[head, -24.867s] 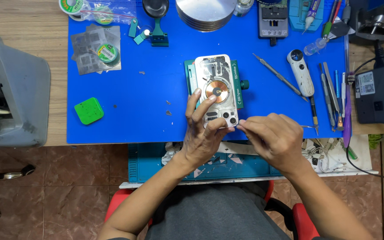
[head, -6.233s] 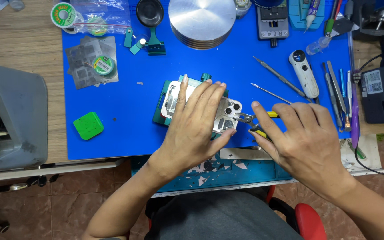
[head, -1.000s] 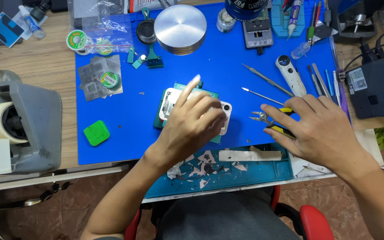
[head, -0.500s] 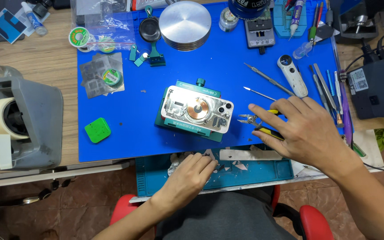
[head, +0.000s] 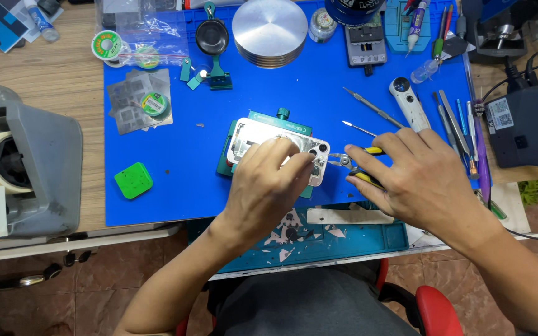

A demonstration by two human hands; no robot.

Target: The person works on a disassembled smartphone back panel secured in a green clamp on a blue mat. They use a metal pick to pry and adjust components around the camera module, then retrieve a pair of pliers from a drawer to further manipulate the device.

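A silver phone back housing (head: pixel 248 142) lies clamped in a green holder (head: pixel 279 116) on the blue work mat (head: pixel 175 99). My left hand (head: pixel 264 188) rests on the housing's near half, fingertips touching it by the camera cutout. My right hand (head: pixel 420 179) is closed around small pliers with yellow and black handles (head: pixel 346 162), whose metal jaws point at the housing's right edge.
Tweezers, picks and a screwdriver (head: pixel 406 99) lie at the right of the mat. A stack of metal discs (head: pixel 270 32) stands at the back. A tape dispenser (head: pixel 14 168) sits at the left, a green square pad (head: pixel 133 180) near it. Debris fills the teal tray (head: pixel 319 239).
My left hand came up from the teal tray and settled back onto the phone housing. The right hand with the pliers stayed beside the housing's right edge.
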